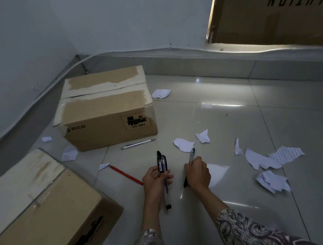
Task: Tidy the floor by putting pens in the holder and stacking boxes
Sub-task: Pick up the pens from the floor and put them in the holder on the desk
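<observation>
Left hand (155,179) gripping pens (162,163), right hand (198,174) gripping pen (191,155), paper scraps (183,144) around

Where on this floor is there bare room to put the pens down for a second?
Bare tiles lie right of the PICO box up to the back wall, past one paper scrap. Right of the right hand torn paper crowds the floor.

Cardboard boxes: 3, namely 1 PICO box (105,109) on the floor, 1 nearer box (42,215) at lower left, 1 large box (275,11) at upper right.
Pens: several in the left-hand bundle (162,164), exact count unclear; 1 in the right hand (191,155); 1 white pen (138,144) loose.
Red pencil (127,175): 1.
Torn paper scraps (183,144): about 12.
Hands: 2.
</observation>
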